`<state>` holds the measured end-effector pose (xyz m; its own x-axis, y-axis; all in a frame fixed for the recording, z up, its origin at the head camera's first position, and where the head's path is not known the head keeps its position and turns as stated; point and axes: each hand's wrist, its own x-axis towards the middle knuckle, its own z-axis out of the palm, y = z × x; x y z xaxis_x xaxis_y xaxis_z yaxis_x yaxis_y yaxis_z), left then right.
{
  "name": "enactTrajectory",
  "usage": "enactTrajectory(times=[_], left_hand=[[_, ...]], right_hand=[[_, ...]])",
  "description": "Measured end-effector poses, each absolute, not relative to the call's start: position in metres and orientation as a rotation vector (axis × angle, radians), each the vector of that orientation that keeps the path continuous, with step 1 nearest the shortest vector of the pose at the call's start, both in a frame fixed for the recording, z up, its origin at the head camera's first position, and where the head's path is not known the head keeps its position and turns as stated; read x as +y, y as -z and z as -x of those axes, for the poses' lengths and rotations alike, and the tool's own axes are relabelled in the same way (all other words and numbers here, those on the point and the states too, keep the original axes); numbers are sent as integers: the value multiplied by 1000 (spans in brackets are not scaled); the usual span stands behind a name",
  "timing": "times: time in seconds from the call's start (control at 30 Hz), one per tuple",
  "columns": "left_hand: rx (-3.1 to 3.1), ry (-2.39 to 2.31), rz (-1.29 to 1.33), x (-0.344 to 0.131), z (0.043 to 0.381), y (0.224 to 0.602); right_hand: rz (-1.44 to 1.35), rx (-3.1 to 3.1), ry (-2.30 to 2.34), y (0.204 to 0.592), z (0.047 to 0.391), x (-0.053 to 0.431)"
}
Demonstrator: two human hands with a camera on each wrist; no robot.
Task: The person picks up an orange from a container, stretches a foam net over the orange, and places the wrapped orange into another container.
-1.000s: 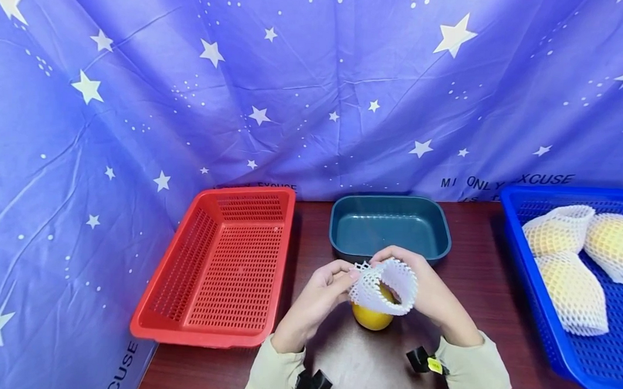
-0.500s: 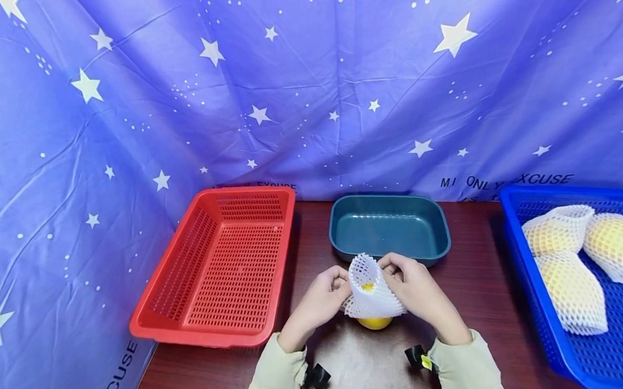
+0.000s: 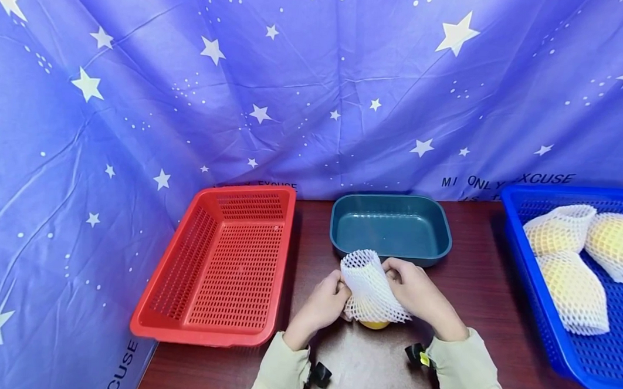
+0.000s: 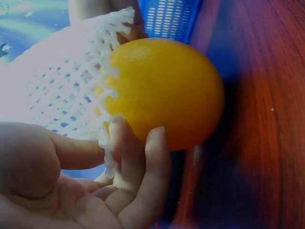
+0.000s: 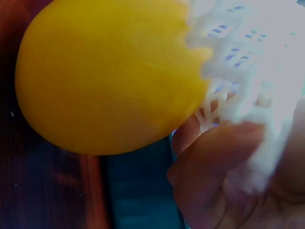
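A smooth yellow-orange fruit, its exact kind unclear, stands on the table with a white foam net sleeve over its upper part. Only the fruit's bottom shows below the mesh in the head view. My left hand pinches the sleeve's lower rim between thumb and fingers, and two fingertips lie at the fruit's side. On the opposite side my right hand pinches the same rim. In the right wrist view the sleeve is stretched around the fruit's end.
A red basket is on the left. The dark green tray stands just behind the hands. At the right, a blue basket holds yellow fruits in white foam nets. A starry curtain hangs behind.
The foam net sleeve has gone from tilted above the fruit to down over it, its narrow opening now pointing up and back. Less of the fruit shows. Both hands have shifted slightly along its rim.
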<state>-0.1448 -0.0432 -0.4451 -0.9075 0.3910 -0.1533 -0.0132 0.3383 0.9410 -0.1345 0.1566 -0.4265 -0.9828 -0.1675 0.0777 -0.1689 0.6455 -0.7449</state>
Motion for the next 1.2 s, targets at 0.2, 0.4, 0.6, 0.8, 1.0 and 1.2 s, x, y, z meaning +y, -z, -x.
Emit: enactTrajectory(times=[0.2,0.4,0.6,0.8,1.0,1.2], left_hand=[[2144,-1697,-251,-40,145,452],[2076,-1716,-188,-39,145,454],[2091,-1654,-173,-40,147,461],[2108,-1593,-179,-41,148,469],[2259,-1511,-286,-44,149,469],[2599,-1324,-487,-48,148,450]], right_hand=[[-245,-2877,-1300,429,136,157],[-226,-2875,-1294,433,139,157],[-212,-2893,-1286,438,139,157],[-183,-2949,-1263,441,138,157],[-170,-2962,-1265,444,139,158],[-213,-2922,-1245,445,140,160]])
